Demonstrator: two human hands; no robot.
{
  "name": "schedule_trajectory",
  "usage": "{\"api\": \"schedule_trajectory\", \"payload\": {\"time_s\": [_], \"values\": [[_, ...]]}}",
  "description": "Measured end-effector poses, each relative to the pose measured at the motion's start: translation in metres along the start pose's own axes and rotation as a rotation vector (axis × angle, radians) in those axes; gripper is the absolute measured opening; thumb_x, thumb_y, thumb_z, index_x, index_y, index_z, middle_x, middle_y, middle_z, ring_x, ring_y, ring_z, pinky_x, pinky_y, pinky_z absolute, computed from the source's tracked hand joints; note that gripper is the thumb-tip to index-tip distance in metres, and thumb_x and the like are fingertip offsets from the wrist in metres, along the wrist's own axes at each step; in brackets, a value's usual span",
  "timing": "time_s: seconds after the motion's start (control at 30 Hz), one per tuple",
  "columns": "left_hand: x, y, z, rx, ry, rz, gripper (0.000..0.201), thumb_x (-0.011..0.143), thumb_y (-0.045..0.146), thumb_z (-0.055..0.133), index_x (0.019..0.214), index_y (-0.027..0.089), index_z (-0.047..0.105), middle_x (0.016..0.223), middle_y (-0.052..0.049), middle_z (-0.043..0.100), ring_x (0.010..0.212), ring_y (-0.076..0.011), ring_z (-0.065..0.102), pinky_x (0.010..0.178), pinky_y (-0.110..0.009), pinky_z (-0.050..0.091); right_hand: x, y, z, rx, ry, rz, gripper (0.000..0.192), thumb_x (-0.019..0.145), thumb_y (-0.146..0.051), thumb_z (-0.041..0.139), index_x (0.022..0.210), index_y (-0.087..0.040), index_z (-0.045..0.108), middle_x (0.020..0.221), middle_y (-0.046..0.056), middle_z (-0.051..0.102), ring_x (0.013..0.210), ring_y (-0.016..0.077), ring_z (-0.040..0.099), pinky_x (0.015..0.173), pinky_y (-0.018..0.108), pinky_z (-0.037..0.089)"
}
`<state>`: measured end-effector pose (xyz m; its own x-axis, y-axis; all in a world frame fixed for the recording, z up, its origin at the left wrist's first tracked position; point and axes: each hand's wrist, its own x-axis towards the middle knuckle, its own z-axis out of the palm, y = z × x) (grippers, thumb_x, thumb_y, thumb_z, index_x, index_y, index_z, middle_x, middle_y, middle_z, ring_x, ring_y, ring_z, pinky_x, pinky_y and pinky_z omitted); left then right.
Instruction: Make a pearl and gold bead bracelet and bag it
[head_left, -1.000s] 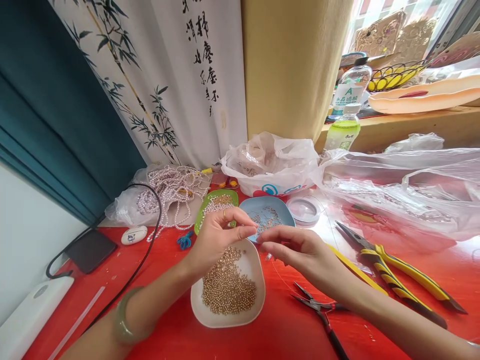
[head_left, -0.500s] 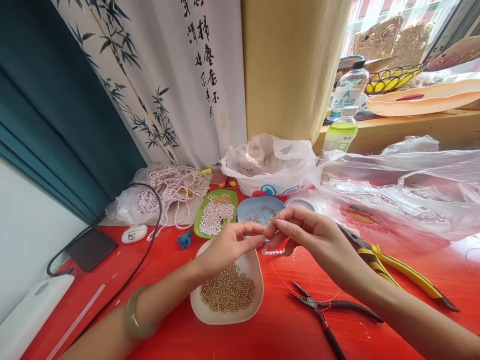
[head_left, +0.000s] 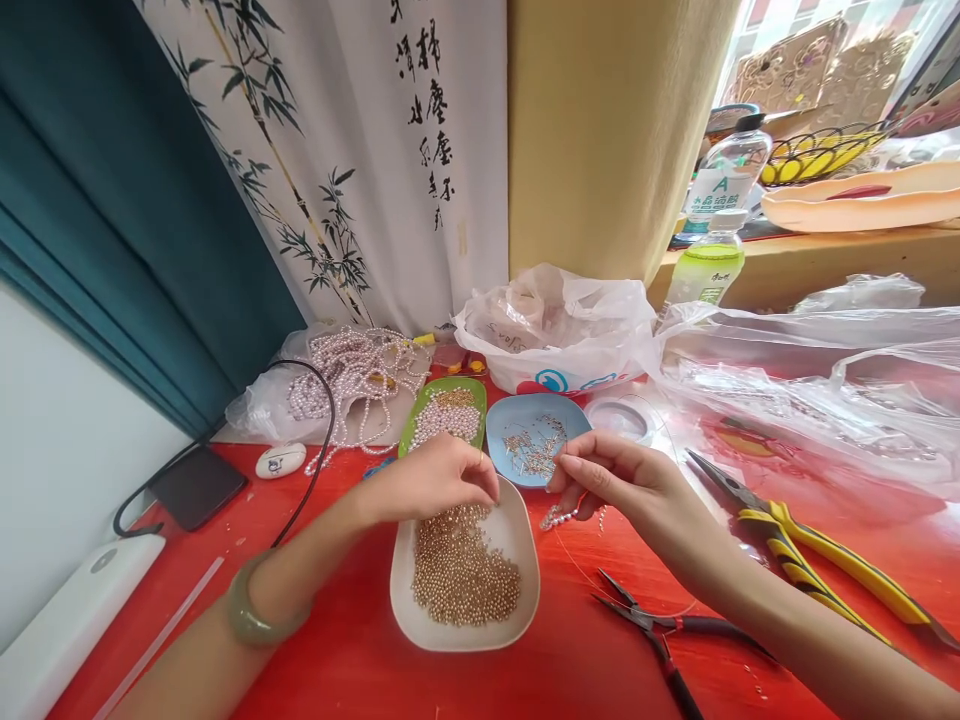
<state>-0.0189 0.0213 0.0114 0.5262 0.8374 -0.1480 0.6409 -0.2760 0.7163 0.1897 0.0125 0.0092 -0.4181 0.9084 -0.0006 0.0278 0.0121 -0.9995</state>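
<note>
My left hand [head_left: 450, 480], with a green bangle on its wrist, is over the far side of a white dish [head_left: 403, 610] of small gold beads [head_left: 465, 575]. Its thumb and fingers point down, curled together in a pinch; whatever is between the tips is hidden. My right hand [head_left: 611, 475] pinches a thin beading thread between thumb and forefinger, right of the dish. A short string of pearl beads [head_left: 559, 517] hangs below its fingers, and the fine thread loops down over the red table.
Behind the dish are a green tray [head_left: 444, 410] of pearl and gold beads and a blue tray [head_left: 502, 425] of metal pins. Black-handled pliers [head_left: 637, 615] and yellow-handled pliers [head_left: 810, 550] lie at right. Pearl strands [head_left: 360, 370] and plastic bags [head_left: 555, 320] sit farther back.
My left hand has parted from my right hand and moved left and down to the gold beads. My right hand stays raised, still pinching the thread. The view has shifted slightly.
</note>
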Motion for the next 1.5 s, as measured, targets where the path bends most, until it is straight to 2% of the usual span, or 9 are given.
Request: {"api": "schedule_trajectory", "payload": {"time_s": [0.13,0.37,0.67,0.73,0.93,1.03,1.1,1.2,1.5], "values": [[-0.004,-0.003,0.004,0.107,-0.054,0.043,0.016,0.067,0.010,0.054,0.072,0.016,0.068,0.072,-0.003,0.068,0.066,-0.0154,0.060,0.061,-0.024,0.041,0.000,0.004,0.001,0.003,-0.026,0.010,0.015,0.081,-0.027,0.052,0.069,-0.018,0.055,0.058,-0.003,0.062,0.054,0.0078,0.058,0.052,0.018,0.044],[-0.003,0.000,0.014,0.361,-0.155,0.104,0.017,0.069,0.014,0.052,0.074,0.016,0.068,0.074,-0.004,0.067,0.071,-0.0161,0.059,0.064,-0.025,0.039,0.002,0.006,-0.001,-0.009,-0.036,0.020,0.016,0.081,-0.027,0.052,0.069,-0.017,0.054,0.058,-0.003,0.061,0.054,0.0067,0.055,0.053,0.017,0.043],[-0.004,0.006,0.016,0.496,-0.126,0.055,0.016,0.068,0.015,0.050,0.069,0.017,0.066,0.071,-0.005,0.064,0.072,-0.0193,0.055,0.061,-0.028,0.035,0.003,0.007,0.000,-0.026,-0.052,0.018,0.016,0.082,-0.025,0.051,0.068,-0.017,0.053,0.059,-0.003,0.060,0.054,0.0074,0.056,0.054,0.019,0.043],[-0.004,0.004,0.016,0.396,-0.073,0.052,0.013,0.067,0.015,0.052,0.068,0.016,0.065,0.070,-0.005,0.062,0.072,-0.0194,0.054,0.062,-0.029,0.035,0.003,0.008,0.001,-0.023,-0.060,0.014,0.016,0.081,-0.026,0.051,0.068,-0.017,0.053,0.060,-0.002,0.060,0.055,0.0079,0.056,0.054,0.020,0.043],[0.007,-0.003,0.014,-0.284,0.057,-0.068,0.012,0.070,0.023,0.057,0.075,0.014,0.061,0.067,-0.002,0.060,0.061,-0.0114,0.053,0.057,-0.024,0.040,-0.002,0.014,0.006,-0.019,-0.100,0.034,0.017,0.080,-0.027,0.050,0.068,-0.017,0.054,0.061,-0.001,0.060,0.052,0.0080,0.053,0.052,0.021,0.042],[0.012,-0.006,0.015,-0.721,0.114,-0.135,0.012,0.063,0.021,0.066,0.070,0.012,0.061,0.061,0.001,0.057,0.053,-0.0075,0.050,0.053,-0.021,0.038,-0.004,0.019,0.011,-0.003,-0.123,0.069,0.019,0.080,-0.029,0.050,0.066,-0.016,0.053,0.060,-0.001,0.060,0.049,0.0079,0.052,0.050,0.021,0.042],[0.014,-0.008,0.017,-0.907,0.128,-0.162,0.013,0.060,0.018,0.070,0.068,0.012,0.062,0.063,0.000,0.058,0.052,-0.0059,0.049,0.051,-0.020,0.038,-0.005,0.022,0.014,0.015,-0.135,0.094,0.018,0.079,-0.029,0.050,0.065,-0.016,0.052,0.060,0.000,0.061,0.047,0.0077,0.051,0.049,0.021,0.041],[0.015,-0.011,0.020,-0.975,0.121,-0.162,0.014,0.060,0.019,0.070,0.070,0.012,0.064,0.069,-0.001,0.060,0.056,-0.0058,0.051,0.051,-0.019,0.039,-0.005,0.023,0.016,0.039,-0.158,0.117,0.016,0.078,-0.026,0.049,0.065,-0.017,0.050,0.059,0.000,0.061,0.045,0.0074,0.050,0.047,0.021,0.040],[0.015,-0.011,0.025,-1.061,0.089,-0.138,0.013,0.063,0.019,0.070,0.071,0.011,0.064,0.068,-0.002,0.060,0.058,-0.0058,0.051,0.050,-0.016,0.039,-0.009,0.025,0.017,0.052,-0.163,0.148,0.013,0.075,-0.022,0.048,0.063,-0.017,0.049,0.056,-0.001,0.061,0.044,0.0078,0.050,0.047,0.021,0.037]]}}
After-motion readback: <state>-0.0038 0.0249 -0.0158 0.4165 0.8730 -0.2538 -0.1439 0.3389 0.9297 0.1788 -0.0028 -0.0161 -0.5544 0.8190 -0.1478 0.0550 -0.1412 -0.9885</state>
